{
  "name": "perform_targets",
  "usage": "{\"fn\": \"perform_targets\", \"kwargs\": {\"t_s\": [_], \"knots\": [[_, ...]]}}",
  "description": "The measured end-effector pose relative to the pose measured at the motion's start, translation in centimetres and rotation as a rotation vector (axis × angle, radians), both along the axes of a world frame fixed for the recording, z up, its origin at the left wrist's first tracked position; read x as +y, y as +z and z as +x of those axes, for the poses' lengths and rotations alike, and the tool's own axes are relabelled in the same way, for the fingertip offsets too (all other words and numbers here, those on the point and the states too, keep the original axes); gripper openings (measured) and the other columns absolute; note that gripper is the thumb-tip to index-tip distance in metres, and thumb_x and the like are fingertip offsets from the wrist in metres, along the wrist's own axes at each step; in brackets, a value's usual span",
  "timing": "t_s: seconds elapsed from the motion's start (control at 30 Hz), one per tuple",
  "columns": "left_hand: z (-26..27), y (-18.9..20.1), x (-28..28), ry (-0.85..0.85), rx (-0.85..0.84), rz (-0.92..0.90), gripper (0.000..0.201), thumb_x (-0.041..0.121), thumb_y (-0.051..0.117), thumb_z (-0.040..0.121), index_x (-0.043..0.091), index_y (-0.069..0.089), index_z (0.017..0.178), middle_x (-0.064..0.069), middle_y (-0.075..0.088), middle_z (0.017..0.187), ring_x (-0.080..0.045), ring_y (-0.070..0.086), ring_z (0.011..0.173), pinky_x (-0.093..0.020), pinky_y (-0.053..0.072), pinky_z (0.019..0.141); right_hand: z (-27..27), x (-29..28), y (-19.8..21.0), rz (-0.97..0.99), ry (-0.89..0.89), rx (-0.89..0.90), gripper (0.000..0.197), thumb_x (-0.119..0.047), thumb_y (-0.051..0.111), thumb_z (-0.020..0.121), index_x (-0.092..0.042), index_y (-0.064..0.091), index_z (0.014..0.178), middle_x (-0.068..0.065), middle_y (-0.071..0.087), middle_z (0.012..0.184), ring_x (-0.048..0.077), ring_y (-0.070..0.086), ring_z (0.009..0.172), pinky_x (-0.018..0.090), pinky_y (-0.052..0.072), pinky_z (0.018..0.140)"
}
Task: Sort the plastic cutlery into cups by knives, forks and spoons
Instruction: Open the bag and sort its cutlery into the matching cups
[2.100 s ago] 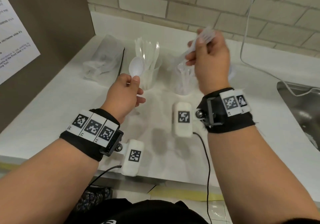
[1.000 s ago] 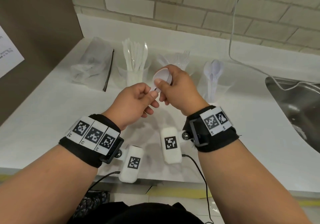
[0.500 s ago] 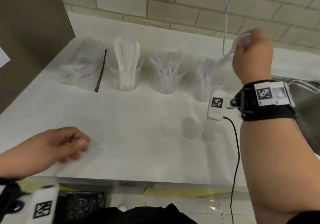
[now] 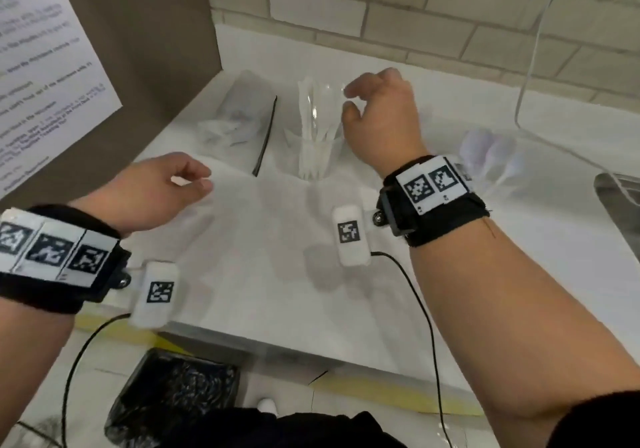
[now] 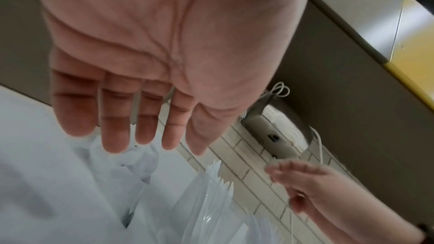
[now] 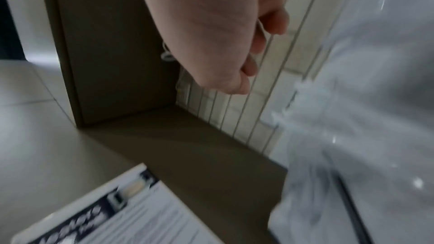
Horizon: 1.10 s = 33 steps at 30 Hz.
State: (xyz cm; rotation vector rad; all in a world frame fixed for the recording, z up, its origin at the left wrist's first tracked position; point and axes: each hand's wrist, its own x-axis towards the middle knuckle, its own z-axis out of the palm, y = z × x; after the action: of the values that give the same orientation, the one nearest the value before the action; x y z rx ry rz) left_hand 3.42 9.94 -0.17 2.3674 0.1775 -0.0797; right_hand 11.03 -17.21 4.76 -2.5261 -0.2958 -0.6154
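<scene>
A clear cup of white knives (image 4: pixel 314 136) stands at the back of the white counter (image 4: pixel 263 246). Further right is a cup of spoons (image 4: pixel 490 156), blurred. The fork cup between them is hidden behind my right hand (image 4: pixel 347 99), which hovers just right of the knives with loosely curled fingers and holds nothing. My left hand (image 4: pixel 205 179) hangs low over the counter's left part, relaxed and empty, near a crumpled clear plastic bag (image 4: pixel 242 111). In the left wrist view the left hand's fingers (image 5: pixel 115 118) are straight above the bag (image 5: pixel 122 157) and the knives (image 5: pixel 211 198).
A brown panel with a paper notice (image 4: pixel 52 66) walls off the left side. A steel sink (image 4: pixel 618 201) starts at the right edge, and a thin cable (image 4: pixel 533 52) hangs down the brick wall. Below the counter's front edge stands a black bin (image 4: pixel 173 409).
The right hand has let go of the spoon at the spoon cup and swung left to beside the knives. The left hand came forward toward the bag. My view turned left.
</scene>
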Motion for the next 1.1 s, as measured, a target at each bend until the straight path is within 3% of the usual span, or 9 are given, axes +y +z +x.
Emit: {"fn": "perform_targets", "kwargs": {"t_s": [0.2, 0.33, 0.4, 0.6, 0.7, 0.77, 0.87, 0.97, 1.1], "knots": [[7.7, -1.5, -0.8, -0.035, 0.087, 0.446, 0.035, 0.027, 0.049, 0.094, 0.029, 0.053, 0.129, -0.011, 0.029, 0.146, -0.029, 0.048, 0.122, -0.035, 0.039, 0.099, 1.4, 11.1, -5.0, -0.453, 0.334, 0.465, 0.028, -0.01, 0.044, 0.091, -0.002, 0.063, 0.11, 0.016, 0.06, 0.12, 0.03, 0.056, 0.109, 0.029, 0.04, 0.078], [9.8, -2.3, -1.3, -0.032, 0.136, 0.473, 0.064, 0.003, 0.047, 0.087, 0.05, 0.045, 0.131, 0.003, -0.008, 0.16, -0.027, 0.008, 0.146, -0.047, 0.029, 0.112, 2.4, 13.7, -8.2, -0.639, 0.257, 0.687, 0.043, -0.016, 0.044, 0.094, -0.015, 0.048, 0.137, 0.001, 0.026, 0.154, 0.032, 0.03, 0.134, 0.042, 0.038, 0.096], [10.2, -2.3, -1.7, -0.076, 0.171, 0.497, 0.071, -0.002, 0.044, 0.087, 0.047, 0.038, 0.139, 0.006, -0.013, 0.16, -0.026, 0.002, 0.148, -0.048, 0.026, 0.114, 2.4, 14.1, -8.5, -0.71, 0.28, 0.715, 0.042, -0.015, 0.043, 0.095, -0.012, 0.044, 0.137, 0.003, 0.036, 0.147, 0.031, 0.032, 0.132, 0.038, 0.036, 0.087], [9.8, -1.7, -2.4, 0.033, 0.175, 0.456, 0.058, 0.0, 0.04, 0.089, 0.011, 0.032, 0.146, -0.017, 0.023, 0.149, -0.039, 0.05, 0.119, -0.04, 0.042, 0.096, 2.5, 13.1, -9.7, -0.673, 0.29, 0.735, 0.034, -0.013, 0.041, 0.093, -0.007, 0.052, 0.124, 0.01, 0.05, 0.133, 0.033, 0.045, 0.121, 0.04, 0.042, 0.098], [8.1, -0.5, -2.4, 0.027, 0.259, 0.531, 0.025, 0.001, 0.04, 0.089, -0.006, 0.051, 0.111, -0.025, 0.05, 0.12, -0.039, 0.056, 0.104, -0.04, 0.045, 0.088, 1.5, 10.7, -9.9, -0.653, 0.308, 0.782, 0.033, -0.021, 0.042, 0.091, -0.011, 0.059, 0.118, 0.01, 0.054, 0.127, 0.033, 0.05, 0.116, 0.047, 0.043, 0.099], [6.7, 0.2, -2.2, -0.113, 0.372, 0.592, 0.017, 0.001, 0.043, 0.089, -0.003, 0.056, 0.08, -0.019, 0.058, 0.097, -0.029, 0.057, 0.08, -0.034, 0.046, 0.073, 0.3, 8.2, -9.5, -0.628, 0.368, 0.772, 0.033, -0.024, 0.041, 0.092, -0.011, 0.063, 0.113, 0.01, 0.059, 0.123, 0.032, 0.056, 0.11, 0.045, 0.046, 0.097], [4.5, 0.3, -2.0, -0.288, 0.57, 0.747, 0.015, 0.012, 0.054, 0.091, 0.007, 0.066, 0.084, -0.004, 0.061, 0.074, -0.014, 0.053, 0.057, -0.021, 0.045, 0.055, -2.2, 3.9, -8.1, -0.613, 0.436, 0.811, 0.034, -0.028, 0.044, 0.094, -0.01, 0.069, 0.109, 0.007, 0.064, 0.12, 0.027, 0.058, 0.108, 0.04, 0.046, 0.097], [3.1, 1.3, -2.6, -0.401, 0.65, 0.589, 0.03, 0.03, 0.056, 0.087, 0.016, 0.07, 0.065, -0.003, 0.071, 0.067, -0.018, 0.057, 0.052, -0.024, 0.046, 0.057, -3.7, 0.4, -6.3, -0.572, 0.306, 0.903, 0.026, -0.035, 0.057, 0.083, -0.015, 0.073, 0.074, 0.003, 0.069, 0.082, 0.021, 0.062, 0.08, 0.034, 0.052, 0.074], [3.6, 2.8, -5.0, -0.4, 0.382, 0.48, 0.024, 0.042, 0.059, 0.089, 0.02, 0.069, 0.082, 0.004, 0.069, 0.078, -0.011, 0.056, 0.053, -0.023, 0.042, 0.06, -4.4, -1.4, -5.0, -0.61, 0.161, 0.861, 0.03, -0.037, 0.066, 0.082, -0.013, 0.059, 0.065, -0.002, 0.053, 0.067, 0.018, 0.052, 0.07, 0.024, 0.034, 0.052]]}}
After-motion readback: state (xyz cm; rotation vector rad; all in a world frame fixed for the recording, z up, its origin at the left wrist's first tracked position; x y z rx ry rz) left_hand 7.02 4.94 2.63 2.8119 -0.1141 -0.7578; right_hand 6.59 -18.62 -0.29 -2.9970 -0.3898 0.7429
